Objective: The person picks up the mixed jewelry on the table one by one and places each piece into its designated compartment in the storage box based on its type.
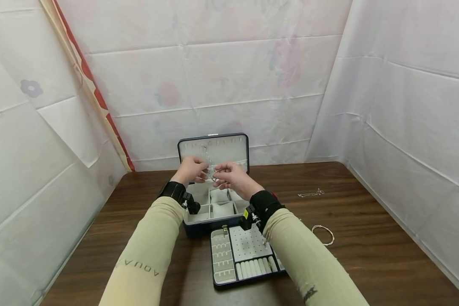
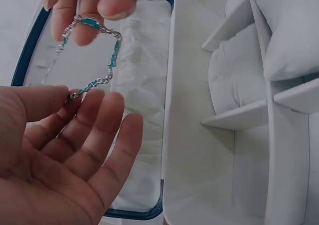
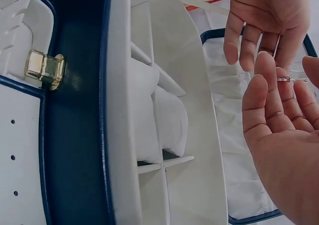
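A silver bracelet with teal segments [image 2: 113,55] is stretched between both hands, in front of the raised lid [image 1: 229,144] of a jewelry box [image 1: 199,229]. My left hand [image 1: 191,170] pinches one end between thumb and forefinger; its other fingers [image 2: 112,127] are spread loosely. Opposite it, my right hand [image 1: 235,178] holds the bracelet's other side at its fingertips. Only a short silver bit of the bracelet [image 3: 289,79] shows in the right wrist view, the rest being behind fingers. Inside the lid hangs a thin silver chain [image 1: 205,152].
White cushions [image 1: 222,210] sit in the box's compartments. In front of the box lies a dark-edged jewelry tray [image 1: 248,242] with slots and ring rolls, partly under the right sleeve. A chain [image 1: 310,194] and a round bangle [image 1: 332,238] lie on the wooden table [image 1: 386,238] at right.
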A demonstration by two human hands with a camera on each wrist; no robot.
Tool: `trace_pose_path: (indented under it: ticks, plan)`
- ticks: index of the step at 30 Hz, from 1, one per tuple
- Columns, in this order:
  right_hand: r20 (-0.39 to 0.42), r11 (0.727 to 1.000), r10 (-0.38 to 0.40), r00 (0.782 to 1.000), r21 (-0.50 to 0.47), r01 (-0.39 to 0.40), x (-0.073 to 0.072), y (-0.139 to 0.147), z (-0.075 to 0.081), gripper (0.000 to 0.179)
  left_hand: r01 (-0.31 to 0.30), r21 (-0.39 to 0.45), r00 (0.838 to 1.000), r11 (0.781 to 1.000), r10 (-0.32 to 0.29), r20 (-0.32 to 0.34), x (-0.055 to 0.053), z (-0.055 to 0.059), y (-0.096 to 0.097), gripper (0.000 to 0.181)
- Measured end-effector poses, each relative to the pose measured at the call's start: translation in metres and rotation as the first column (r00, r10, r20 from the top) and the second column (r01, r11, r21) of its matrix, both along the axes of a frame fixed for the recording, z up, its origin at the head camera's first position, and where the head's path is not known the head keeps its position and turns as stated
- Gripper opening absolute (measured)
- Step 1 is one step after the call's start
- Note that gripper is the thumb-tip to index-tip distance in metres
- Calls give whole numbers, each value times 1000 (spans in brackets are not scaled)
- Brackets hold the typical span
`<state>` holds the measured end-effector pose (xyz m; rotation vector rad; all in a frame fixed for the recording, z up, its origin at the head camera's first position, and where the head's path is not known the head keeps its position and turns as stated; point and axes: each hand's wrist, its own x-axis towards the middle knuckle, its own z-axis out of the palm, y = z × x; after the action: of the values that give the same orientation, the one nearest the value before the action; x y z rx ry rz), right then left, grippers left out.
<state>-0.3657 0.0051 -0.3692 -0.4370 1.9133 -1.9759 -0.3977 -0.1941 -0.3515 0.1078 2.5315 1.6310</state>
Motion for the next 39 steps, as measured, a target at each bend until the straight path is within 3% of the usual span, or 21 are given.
trace_pose_path:
  ticks: [6,15,24,31,34,39]
  plan:
    - [6,1000,-5,1000,15,5,1,-1,-3,40,30,78,999,997,-32,28,3,0,3,29]
    - [3,1000,12,1000,16,-12,3,-1,-4,35,80,113,996,990,-82,20,10,0,7,29]
    - [-3,999,48,999,4,-48,6,0,-1,41,92,152,994,984,-100,42,12,1,7,31]
    - [-26,998,66,997,3,-66,6,1,-2,40,112,206,991,972,-126,56,23,9,8,37]
    - [-34,997,72,997,5,-72,6,1,-3,40,115,179,992,977,-121,27,16,0,7,35]
    - [-34,997,73,997,15,-72,6,2,-4,40,111,137,994,984,-111,-12,10,-5,5,29]
